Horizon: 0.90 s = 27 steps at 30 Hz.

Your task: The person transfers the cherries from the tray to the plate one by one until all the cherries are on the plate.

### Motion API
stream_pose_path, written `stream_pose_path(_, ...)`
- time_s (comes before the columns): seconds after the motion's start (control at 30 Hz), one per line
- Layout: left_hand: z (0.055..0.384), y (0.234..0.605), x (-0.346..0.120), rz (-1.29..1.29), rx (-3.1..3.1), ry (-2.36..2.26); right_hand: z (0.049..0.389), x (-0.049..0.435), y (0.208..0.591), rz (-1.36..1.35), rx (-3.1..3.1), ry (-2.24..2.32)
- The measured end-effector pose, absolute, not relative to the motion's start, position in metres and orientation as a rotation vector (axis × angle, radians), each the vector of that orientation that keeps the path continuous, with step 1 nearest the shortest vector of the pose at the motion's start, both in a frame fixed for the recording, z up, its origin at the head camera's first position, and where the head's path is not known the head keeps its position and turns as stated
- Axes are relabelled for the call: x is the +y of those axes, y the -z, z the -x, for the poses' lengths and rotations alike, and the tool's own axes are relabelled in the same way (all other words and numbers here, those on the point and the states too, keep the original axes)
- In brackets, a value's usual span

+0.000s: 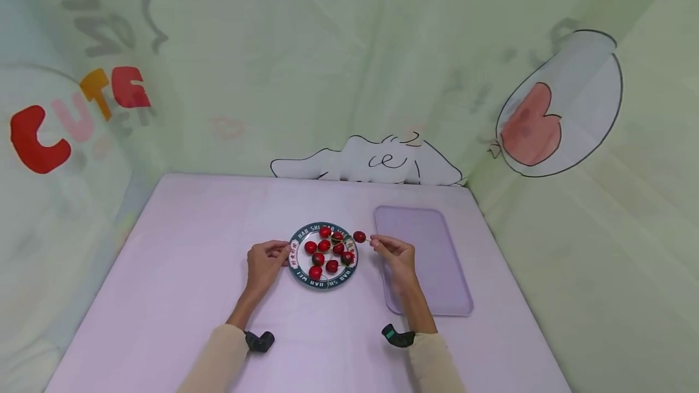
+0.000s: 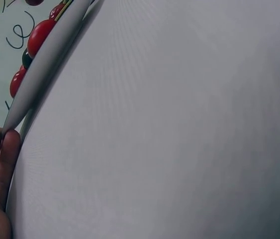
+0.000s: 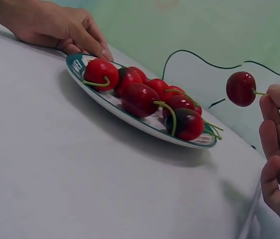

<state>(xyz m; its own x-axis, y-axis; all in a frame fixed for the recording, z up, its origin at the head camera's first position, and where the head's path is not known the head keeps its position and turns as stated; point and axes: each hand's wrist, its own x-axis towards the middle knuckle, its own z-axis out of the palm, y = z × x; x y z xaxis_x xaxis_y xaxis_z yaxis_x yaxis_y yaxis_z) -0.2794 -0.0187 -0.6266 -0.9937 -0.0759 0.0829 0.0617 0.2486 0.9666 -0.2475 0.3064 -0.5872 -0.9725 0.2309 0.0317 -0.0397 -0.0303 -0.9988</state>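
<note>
A round plate with a dark green lettered rim bears several red cherries with green stems. My left hand grips the plate's left rim, thumb on top; in the left wrist view its fingers reach under the edge. Just right of the plate, my right hand pinches one dark red cherry by its stem between thumb and forefinger. That cherry hangs level with the fingertips, apart from the plate and the others. The right hand's remaining fingers are loosely curled.
A pale purple rectangular tray lies on the table to the right, partly under my right hand and forearm. The table has a light cloth. Printed curtains hang behind it and at both sides.
</note>
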Motion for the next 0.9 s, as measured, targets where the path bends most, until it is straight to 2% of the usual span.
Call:
stream_pose_path(0.2,0.281,0.625,-0.015,0.016,-2.377,1.893,0.246,0.283,0.576,0.228,-2.155,-2.064)
stream_pose_path(0.43,0.282,0.628,-0.017,-0.010,-2.372,1.879,0.257,0.251,0.559,0.065,-2.270,-1.933)
stream_pose_path(0.9,0.282,0.627,-0.020,-0.001,-2.396,1.848,0.297,0.215,0.567,-0.083,-2.599,-1.476)
